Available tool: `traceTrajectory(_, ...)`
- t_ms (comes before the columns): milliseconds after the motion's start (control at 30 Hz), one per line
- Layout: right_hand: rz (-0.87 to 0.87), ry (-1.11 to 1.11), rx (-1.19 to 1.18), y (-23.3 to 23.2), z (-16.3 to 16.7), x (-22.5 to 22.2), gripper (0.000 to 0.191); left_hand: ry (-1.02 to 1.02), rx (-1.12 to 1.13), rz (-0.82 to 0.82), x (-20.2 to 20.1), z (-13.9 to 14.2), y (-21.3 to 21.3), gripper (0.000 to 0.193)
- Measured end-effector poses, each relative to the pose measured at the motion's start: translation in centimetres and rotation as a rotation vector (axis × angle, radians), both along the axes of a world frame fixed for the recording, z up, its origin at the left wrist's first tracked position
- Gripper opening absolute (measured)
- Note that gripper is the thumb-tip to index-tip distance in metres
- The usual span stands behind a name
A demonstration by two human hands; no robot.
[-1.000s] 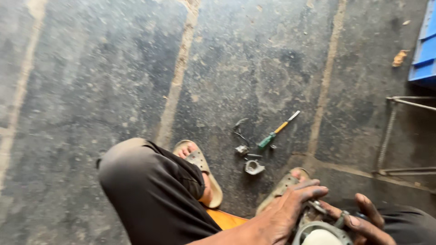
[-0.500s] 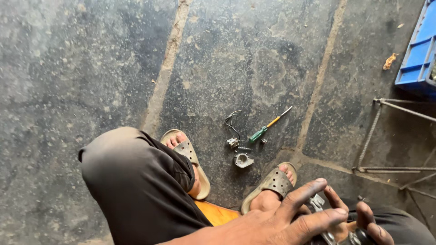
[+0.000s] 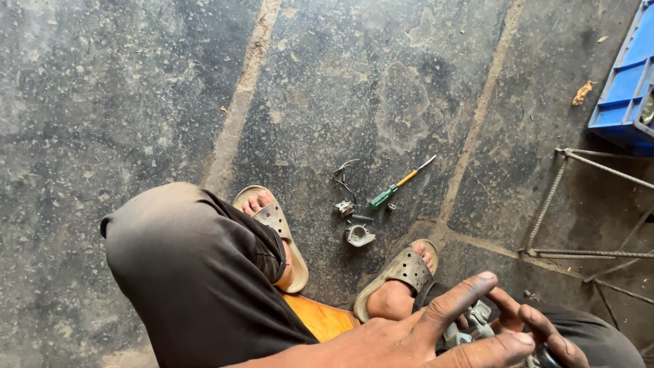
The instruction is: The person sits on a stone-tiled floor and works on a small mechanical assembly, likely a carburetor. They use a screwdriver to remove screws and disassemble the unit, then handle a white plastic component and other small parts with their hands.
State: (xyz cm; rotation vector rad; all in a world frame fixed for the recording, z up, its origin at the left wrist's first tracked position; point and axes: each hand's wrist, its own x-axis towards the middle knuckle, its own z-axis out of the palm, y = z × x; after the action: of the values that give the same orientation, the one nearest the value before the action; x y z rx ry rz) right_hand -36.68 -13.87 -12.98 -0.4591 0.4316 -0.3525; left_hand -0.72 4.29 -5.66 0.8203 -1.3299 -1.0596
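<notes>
Metal part (image 3: pixel 477 324), grey, greasy and mostly hidden, apparently gripped by left hand (image 3: pixel 422 337) and right hand (image 3: pixel 545 337).

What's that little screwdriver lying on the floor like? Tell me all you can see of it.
The screwdriver is small and slim, with a green handle, a yellow collar and a thin bare metal shaft. It lies flat on the dark stone floor, handle toward the person's feet, shaft pointing up and to the right. Small metal parts and a bent wire lie just left of its handle. Neither hand touches it.
</notes>
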Motion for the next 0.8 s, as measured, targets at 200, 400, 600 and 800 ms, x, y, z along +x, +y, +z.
traceTrajectory(200,0.092,-0.013,0.024,-1.1,-0.4,-1.2,0.068,-0.01,0.123,-0.116,0.4,0.2,0.2,0.053)
traceTrajectory(400,0.021,0.235,0.079,-0.4,1.4,-1.0,0.078,0.029,0.087,-0.094,0.1,-0.1,-0.1,0.046)
traceTrajectory(600,0.09,0.291,0.103,-0.5,2.2,-0.6,0.08,0.076,0.069,-0.11,0.0,-0.4,-0.3,0.042)
traceTrajectory(800,0.127,0.318,0.044,-0.5,1.4,-1.2,0.08,0.022,0.128,-0.123,0.5,-0.1,-0.1,0.046)
